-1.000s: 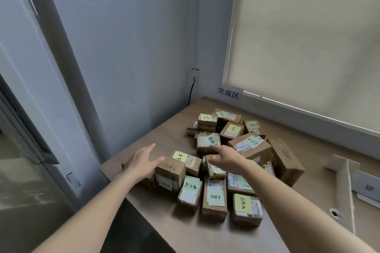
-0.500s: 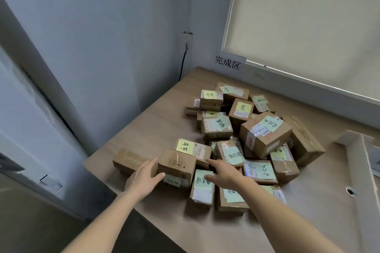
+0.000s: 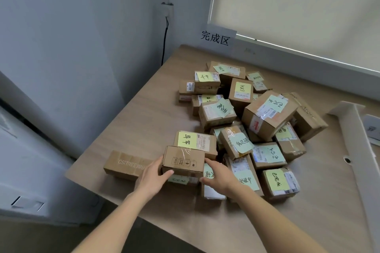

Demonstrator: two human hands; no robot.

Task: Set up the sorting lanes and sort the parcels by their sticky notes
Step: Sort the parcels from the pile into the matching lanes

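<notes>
Head view: we've got both hands on one small carton at the near-left edge of the parcel pile.

Left of our left hand [image 3: 151, 177], a long flat carton printed OSITREE [image 3: 125, 165] lies on the tabletop [image 3: 131, 127], touching the hand's outer side. Left hand is pressed against the left end of the small carton [image 3: 183, 161], thumb curled on its front face. Right hand [image 3: 219, 176] clamps the right end, fingers spread along the side. So the carton is gripped between the two palms; whether it's lifted clear of the parcels beneath, we can't tell. A green sticky note [image 3: 178, 180] pokes out just under it, between the hands.

Directly beyond the hands: a parcel with a yellow note [image 3: 186, 139], touching the held carton's far edge. Under and right of the right hand: a row of parcels with green notes, the nearest one [image 3: 247, 179] just beside the wrist. Further right, the main pile [image 3: 267, 115], stacked and tilted. Far right of the right hand, well apart: a white cardboard divider [image 3: 357, 139] lying flat. On the far wall, a sign reading 完成区 [image 3: 214, 38].
</notes>
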